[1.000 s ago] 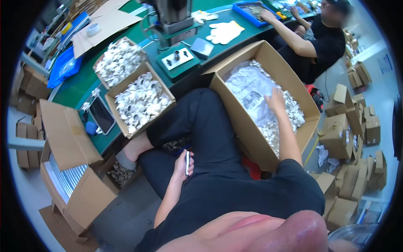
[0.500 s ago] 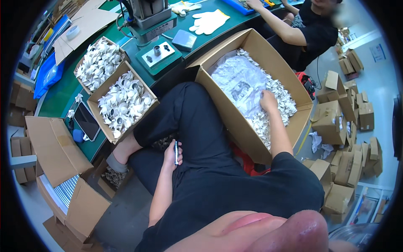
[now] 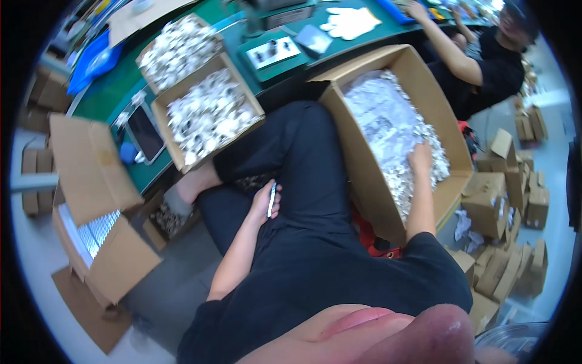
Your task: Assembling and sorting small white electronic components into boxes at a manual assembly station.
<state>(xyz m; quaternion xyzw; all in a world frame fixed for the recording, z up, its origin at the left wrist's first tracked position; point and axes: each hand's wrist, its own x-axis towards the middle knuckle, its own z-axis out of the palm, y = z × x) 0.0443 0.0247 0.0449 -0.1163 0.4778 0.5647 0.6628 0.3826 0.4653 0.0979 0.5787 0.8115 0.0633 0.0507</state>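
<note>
My left hand (image 3: 263, 202) rests against my dark trousers, its fingers wrapped round a slim white and blue object (image 3: 271, 200) whose kind I cannot make out. Inside the large cardboard box (image 3: 365, 182) on my right, my right hand (image 3: 421, 158) reaches down to small white finned parts (image 3: 438, 159). Blur and the parts hide its fingertips, so I cannot see what they grip. A crumpled clear plastic bag (image 3: 379, 121) lies over the parts, just left of that hand. Two smaller boxes, one nearer (image 3: 209, 115) and one farther (image 3: 179, 51), are heaped with similar white parts.
On the green bench (image 3: 282, 72) stands a fixture with a metal plate (image 3: 267, 56), near white gloves (image 3: 350, 23). A phone (image 3: 144, 133) lies beside the nearer parts box. An open carton (image 3: 91, 164) is at left; stacked cartons (image 3: 485, 206) and a co-worker (image 3: 485, 67) are at right.
The whole view has shifted, so the bench, boxes and hands appear farther right, with more blur. My left hand still grips the slim object; my right hand stays in the large box.
</note>
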